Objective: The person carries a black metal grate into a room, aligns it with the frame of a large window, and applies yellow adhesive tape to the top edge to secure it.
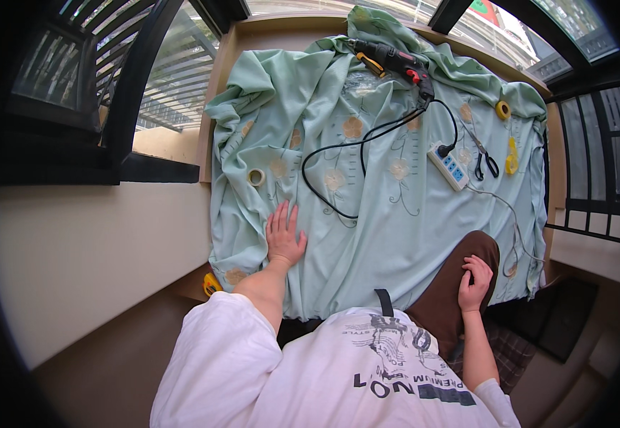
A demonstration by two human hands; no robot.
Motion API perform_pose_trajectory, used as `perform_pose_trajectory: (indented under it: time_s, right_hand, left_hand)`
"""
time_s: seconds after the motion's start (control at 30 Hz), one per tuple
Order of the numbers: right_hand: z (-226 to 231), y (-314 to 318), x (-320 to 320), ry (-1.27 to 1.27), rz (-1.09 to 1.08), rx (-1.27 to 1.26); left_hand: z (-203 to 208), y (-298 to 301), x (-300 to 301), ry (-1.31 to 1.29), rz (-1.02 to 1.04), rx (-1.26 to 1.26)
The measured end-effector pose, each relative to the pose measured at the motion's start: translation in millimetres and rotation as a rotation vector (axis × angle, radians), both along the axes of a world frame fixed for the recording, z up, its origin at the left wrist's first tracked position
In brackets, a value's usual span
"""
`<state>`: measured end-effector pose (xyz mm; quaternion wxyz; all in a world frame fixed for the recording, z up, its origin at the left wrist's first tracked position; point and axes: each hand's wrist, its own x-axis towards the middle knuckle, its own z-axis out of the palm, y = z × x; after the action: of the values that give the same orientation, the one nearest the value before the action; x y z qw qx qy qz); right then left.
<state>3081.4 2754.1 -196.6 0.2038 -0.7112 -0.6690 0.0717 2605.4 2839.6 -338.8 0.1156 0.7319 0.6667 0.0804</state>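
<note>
My left hand (286, 235) lies flat on a pale green flowered cloth (388, 235), palm down and fingers apart. My right hand (475, 283) rests on my brown-trousered knee (445, 285) with its fingers loosely bent and nothing visible in them. Beyond my left fingers stands a small tape roll (256, 177). A black and red power drill (395, 60) lies at the far side, a yellow-and-black handled tool (371, 64) beside it. Its black cord (306, 164) loops across the cloth to a white power strip (449, 167) with blue sockets.
Scissors (487, 160) with black handles lie right of the strip. A yellow tape roll (502, 110) and a yellow object (512, 157) are farther right. A yellow tape measure (211, 284) sits near my left elbow. Windows and pale ledges (110, 250) flank the cloth-covered surface.
</note>
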Motion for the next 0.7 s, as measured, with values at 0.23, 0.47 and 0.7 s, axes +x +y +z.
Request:
perform_pose_trajectory:
  time_s: [0.23, 0.47, 0.7]
  right_hand:
    - [-2, 0, 1, -0.005, 0.002, 0.001]
    - [-1, 12, -18, -0.036, -0.017, -0.093]
    - [-33, 168, -274, 0.453, 0.716, -0.110]
  left_hand:
    - [2, 0, 0, 0.009, -0.003, -0.010]
    - [2, -1, -4, -0.007, 0.000, -0.004]
    - [-4, -6, -6, -0.013, 0.002, 0.006]
